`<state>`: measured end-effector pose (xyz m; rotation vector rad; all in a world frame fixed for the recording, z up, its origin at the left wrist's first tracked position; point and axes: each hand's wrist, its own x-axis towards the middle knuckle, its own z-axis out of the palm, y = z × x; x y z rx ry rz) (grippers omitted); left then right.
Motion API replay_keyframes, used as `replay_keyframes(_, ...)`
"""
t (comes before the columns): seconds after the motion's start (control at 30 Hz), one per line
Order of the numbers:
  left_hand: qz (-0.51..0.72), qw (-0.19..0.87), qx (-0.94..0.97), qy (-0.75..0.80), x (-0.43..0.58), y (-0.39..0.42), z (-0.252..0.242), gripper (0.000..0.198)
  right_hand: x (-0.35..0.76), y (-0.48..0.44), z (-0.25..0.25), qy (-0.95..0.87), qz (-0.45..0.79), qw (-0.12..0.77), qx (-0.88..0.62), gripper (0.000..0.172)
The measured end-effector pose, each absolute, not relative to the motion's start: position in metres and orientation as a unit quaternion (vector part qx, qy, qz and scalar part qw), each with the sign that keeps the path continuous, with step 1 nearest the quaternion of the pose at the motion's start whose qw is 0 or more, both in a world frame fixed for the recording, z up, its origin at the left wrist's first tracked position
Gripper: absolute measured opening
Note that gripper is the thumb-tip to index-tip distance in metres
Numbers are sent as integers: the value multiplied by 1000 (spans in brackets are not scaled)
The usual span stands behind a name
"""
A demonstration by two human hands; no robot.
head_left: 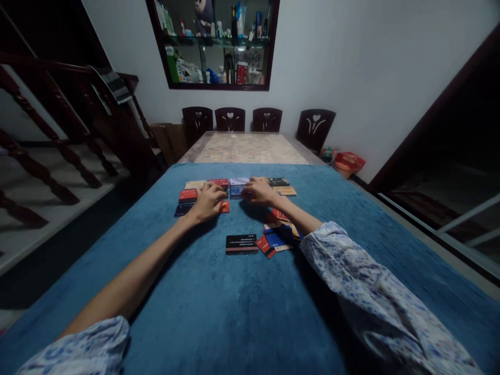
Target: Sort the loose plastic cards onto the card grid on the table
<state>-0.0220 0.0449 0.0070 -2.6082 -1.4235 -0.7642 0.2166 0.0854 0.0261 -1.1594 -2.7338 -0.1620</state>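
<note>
My left hand (210,201) rests over the left part of a layout of cards, its fingers bent and a little apart. Near it lie a red card (187,196), a dark blue card (183,209) and an orange-red card (225,207), partly covered. My right hand (258,191) is closed, with its fingertips at the edge of a blue card (235,191) in the middle of the layout. A pale card (237,181) lies just behind that one. Under my right forearm is a loose, overlapping pile of cards, including a blue-and-cream card (276,238).
A black card (241,244) with a magnetic stripe lies left of the pile, beside a small red card (266,247). At the layout's right end are a black card (278,182) and a yellow card (285,191). A blue cloth (234,312) covers the table's near part.
</note>
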Motion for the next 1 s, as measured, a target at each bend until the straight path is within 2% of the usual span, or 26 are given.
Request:
replay_keyframes(0.6,-236,12,-892,-385,41,-5,2,25,291,28,5,-906,-37,150,-395,13)
replay_keyframes(0.77,-224,0,-909,-352,57,-18,-1,25,311,9,-4,-899,-48,162,-403,20)
replay_keyframes(1.0,-222,-17,-921,-319,76,-32,-5,25,325,-16,-13,-888,-49,186,-417,21)
